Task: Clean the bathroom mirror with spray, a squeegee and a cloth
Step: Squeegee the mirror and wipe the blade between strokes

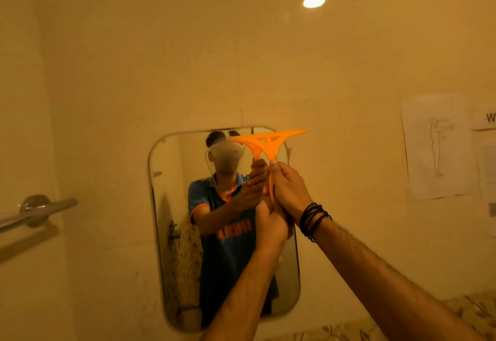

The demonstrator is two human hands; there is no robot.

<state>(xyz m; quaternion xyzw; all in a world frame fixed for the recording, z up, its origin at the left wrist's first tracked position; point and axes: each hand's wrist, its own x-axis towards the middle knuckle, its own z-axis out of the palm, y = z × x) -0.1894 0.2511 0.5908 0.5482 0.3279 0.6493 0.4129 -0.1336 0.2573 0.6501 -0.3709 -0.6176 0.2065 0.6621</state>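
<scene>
A rounded rectangular mirror (171, 233) hangs on the tiled wall straight ahead. An orange squeegee (268, 139) is raised at the mirror's top right corner, its blade edge uppermost. My right hand (288, 187), with dark bands on the wrist, grips the squeegee's handle, thumb up along it. My left hand (271, 222) sits just below, wrapped round the handle's lower end; its fingers are mostly hidden. The mirror reflects a person in a blue and orange shirt holding the squeegee. No spray bottle or cloth is in view.
A metal towel rail (40, 212) juts from the left wall. Paper notices (437, 147) are stuck to the wall at the right. A patterned surface (477, 311) shows at the bottom right. A round light (314, 0) glows above.
</scene>
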